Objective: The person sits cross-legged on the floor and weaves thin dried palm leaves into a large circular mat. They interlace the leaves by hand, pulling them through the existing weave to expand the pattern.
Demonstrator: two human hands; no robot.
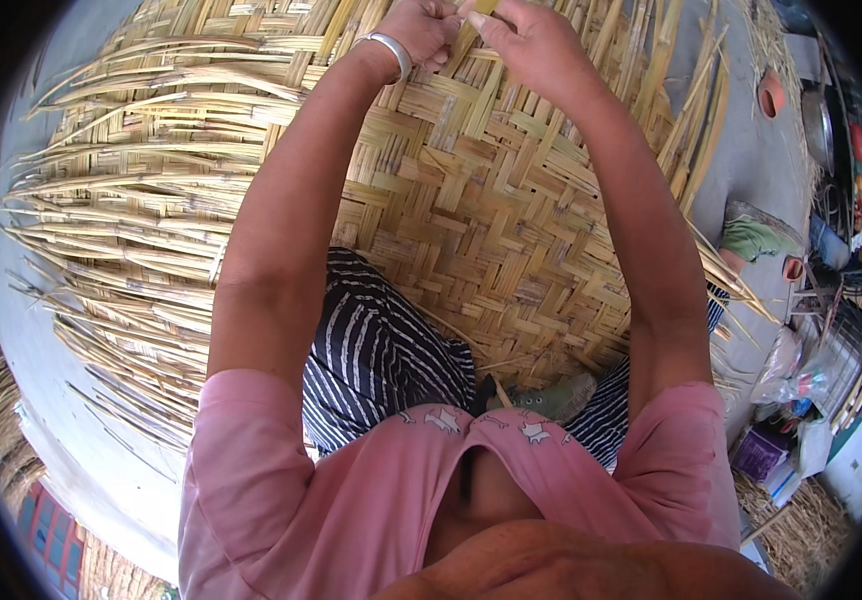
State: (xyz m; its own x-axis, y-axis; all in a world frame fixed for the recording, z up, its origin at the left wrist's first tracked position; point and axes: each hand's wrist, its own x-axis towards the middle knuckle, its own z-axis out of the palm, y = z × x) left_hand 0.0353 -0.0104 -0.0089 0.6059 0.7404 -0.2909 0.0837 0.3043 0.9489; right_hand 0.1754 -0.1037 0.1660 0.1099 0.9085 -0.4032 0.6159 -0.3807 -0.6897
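Your right hand pinches a strip at the mat's far side.
Your left hand is curled right beside it; whether it grips, you cannot tell from here. The strip's long axis runs away from you, leaning right, its far end hidden. Beneath, the mat lies before you on the floor, its middle closely woven; judging by the long loose ends pointing left, the edges look unfinished.

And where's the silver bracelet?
In the head view, the silver bracelet is on the left wrist, just below the left hand, near the top edge.
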